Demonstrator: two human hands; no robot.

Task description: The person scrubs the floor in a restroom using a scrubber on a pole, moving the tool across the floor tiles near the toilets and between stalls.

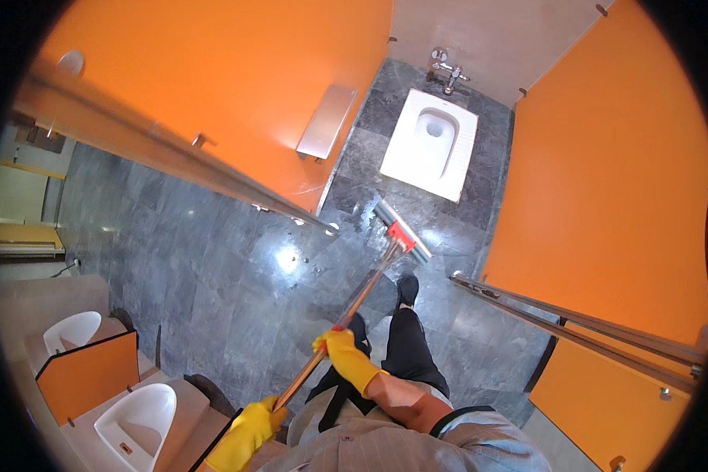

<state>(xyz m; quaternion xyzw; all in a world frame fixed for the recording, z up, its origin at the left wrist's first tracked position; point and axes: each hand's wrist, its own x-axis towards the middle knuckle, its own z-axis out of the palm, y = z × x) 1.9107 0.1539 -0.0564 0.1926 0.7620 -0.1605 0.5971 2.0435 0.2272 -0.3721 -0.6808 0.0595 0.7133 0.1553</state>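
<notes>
A floor squeegee (pixel 403 232) with a red clamp and a long wooden handle (pixel 363 293) lies across the wet grey floor. Its blade rests at the mouth of an orange stall, just in front of a white squat toilet (pixel 439 135). Both my hands wear yellow rubber gloves. My right hand (pixel 345 357) is closed around the middle of the handle, by a red band. My left hand (pixel 251 430) grips the handle near its upper end, at the lower left of the view. The handle's end is hidden.
Orange stall partitions (pixel 602 177) stand on both sides, one with a metal paper dispenser (pixel 328 121). Chrome flush pipes (pixel 448 76) are on the wall behind the toilet. White urinals (pixel 141 422) with an orange divider (pixel 88 377) line the lower left. My black shoe (pixel 408 290) is near the blade.
</notes>
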